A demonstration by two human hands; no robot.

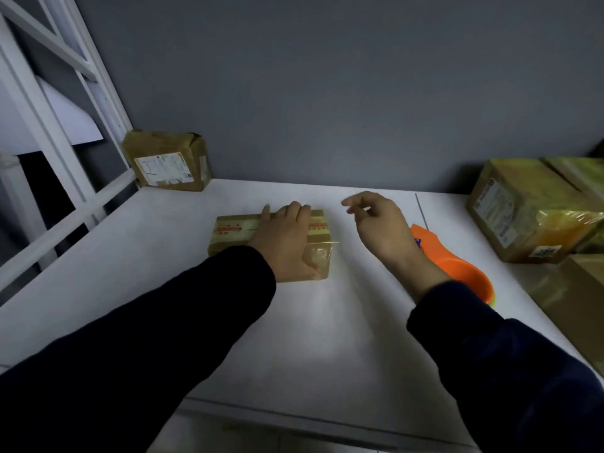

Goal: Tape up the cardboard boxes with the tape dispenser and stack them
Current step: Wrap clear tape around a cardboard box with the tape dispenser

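Beneath left hand [283, 238], box [229, 231], right hand [380, 223] apart

- Left hand [284, 237] lies across the small box [228, 233]. It hides the middle of the top and part of the red print, and what print shows is too blurred to read.
- Right hand [379, 223]: fingertips smeared, so no telling whether they pinch anything.
- Right wrist covers part of the orange tape dispenser [457, 263].
- Stacked boxes [523, 204] at the right are cut off by the frame edge.
- Far box [170, 152]: label text too small to read.
- White rack [65, 125] on the left is cropped.
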